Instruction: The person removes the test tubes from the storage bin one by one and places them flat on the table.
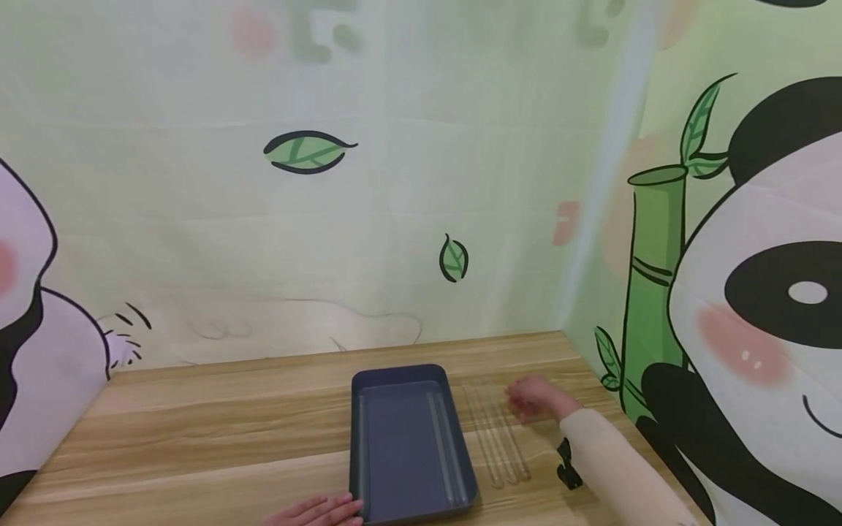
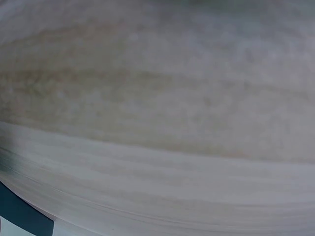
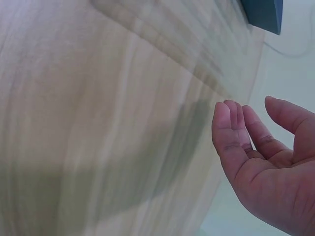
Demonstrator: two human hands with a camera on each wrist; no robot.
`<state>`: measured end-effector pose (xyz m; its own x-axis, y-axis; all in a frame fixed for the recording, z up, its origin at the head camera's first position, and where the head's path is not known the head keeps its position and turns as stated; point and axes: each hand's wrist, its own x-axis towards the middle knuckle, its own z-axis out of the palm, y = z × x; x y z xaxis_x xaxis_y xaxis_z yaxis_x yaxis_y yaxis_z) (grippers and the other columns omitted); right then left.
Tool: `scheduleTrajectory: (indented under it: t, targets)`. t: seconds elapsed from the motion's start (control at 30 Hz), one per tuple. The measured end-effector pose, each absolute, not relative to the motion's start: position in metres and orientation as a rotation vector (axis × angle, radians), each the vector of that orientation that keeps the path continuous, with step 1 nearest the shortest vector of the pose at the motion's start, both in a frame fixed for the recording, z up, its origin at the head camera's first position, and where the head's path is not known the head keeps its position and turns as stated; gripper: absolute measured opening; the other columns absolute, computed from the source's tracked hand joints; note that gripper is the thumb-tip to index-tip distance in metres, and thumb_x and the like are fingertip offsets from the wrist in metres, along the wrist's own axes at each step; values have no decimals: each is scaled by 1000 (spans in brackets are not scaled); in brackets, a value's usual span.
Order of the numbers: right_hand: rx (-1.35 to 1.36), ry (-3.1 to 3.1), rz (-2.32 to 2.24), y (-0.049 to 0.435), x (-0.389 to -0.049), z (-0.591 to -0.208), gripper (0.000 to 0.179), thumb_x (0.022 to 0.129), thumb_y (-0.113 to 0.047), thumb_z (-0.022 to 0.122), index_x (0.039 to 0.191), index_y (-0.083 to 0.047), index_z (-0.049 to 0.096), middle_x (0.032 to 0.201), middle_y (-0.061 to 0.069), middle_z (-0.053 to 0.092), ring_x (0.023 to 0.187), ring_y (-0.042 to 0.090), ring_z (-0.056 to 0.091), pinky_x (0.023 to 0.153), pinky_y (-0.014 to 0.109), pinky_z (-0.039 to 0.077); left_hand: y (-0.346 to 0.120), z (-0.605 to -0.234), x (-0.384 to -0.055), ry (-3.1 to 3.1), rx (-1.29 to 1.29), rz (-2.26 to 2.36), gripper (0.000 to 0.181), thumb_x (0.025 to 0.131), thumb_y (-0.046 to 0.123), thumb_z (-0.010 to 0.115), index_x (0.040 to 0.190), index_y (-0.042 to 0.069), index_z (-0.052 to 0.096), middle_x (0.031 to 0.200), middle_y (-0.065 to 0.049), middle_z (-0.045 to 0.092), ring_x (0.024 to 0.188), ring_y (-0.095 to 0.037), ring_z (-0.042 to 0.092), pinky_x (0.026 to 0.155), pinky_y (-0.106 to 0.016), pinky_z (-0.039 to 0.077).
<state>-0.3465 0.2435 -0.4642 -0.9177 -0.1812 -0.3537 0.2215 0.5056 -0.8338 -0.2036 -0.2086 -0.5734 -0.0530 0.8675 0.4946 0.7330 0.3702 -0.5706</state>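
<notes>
A dark blue rectangular tray lies on the wooden table. Fingers of my left hand, fairly straight, touch its near left corner; the rest of that hand is out of frame. To the right of the tray, several clear, thin tubes with rounded near ends lie side by side. My right hand is just right of their far ends. In the right wrist view, the right hand has loosely bent fingers and thumb apart, with nothing between them. The left wrist view shows no hand.
Wood-grain table extends to the left of the tray. A printed cloth backdrop with leaves and pandas rises behind and at the right of the table. Pale streaks show inside the tray; whether they are reflections I cannot tell.
</notes>
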Motion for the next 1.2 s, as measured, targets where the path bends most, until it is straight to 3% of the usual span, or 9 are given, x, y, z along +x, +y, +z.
scheduleTrajectory:
  t: [0.23, 0.4, 0.73, 0.9, 1.2]
  targets:
    - [-62, 2358, -1401, 255, -377, -477, 21, 101, -18, 55, 101, 3, 59, 85, 5, 59, 70, 9, 58, 63, 23, 54, -208, -570, -203, -1824, -1396, 211, 57, 111, 43, 29, 156, 12, 44, 163, -4, 44, 161, -19, 22, 133, -31, 9]
    - [29, 2444, -1358, 241, -362, -453, 30, 100, -13, 52, 113, 13, 59, 94, 13, 62, 82, 17, 62, 72, 29, 59, -208, -570, -203, -1828, -1394, 205, 57, 111, 44, 27, 156, 13, 43, 166, -4, 40, 161, -19, 21, 133, -31, 9]
    - [14, 2450, -1375, 225, -352, -426, 37, 103, -13, 50, 127, 15, 53, 102, 17, 65, 86, 17, 64, 73, 27, 58, -209, -569, -206, -1799, -1402, 175, 57, 111, 44, 30, 155, 11, 44, 166, -6, 39, 160, -20, 24, 133, -31, 11]
    - [-66, 2440, -1373, 217, -349, -417, 41, 104, -14, 49, 131, 17, 51, 120, 31, 64, 96, 23, 68, 80, 31, 61, -209, -569, -204, -1818, -1399, 197, 58, 111, 44, 28, 157, 12, 41, 165, -4, 40, 161, -19, 22, 133, -30, 10]
    - [-91, 2394, -1386, 198, -346, -403, 44, 104, -15, 51, 136, 16, 50, 126, 33, 64, 109, 33, 69, 85, 33, 63, -207, -572, -203, -1810, -1384, 221, 59, 111, 45, 28, 157, 11, 40, 167, -5, 37, 161, -19, 20, 133, -31, 9]
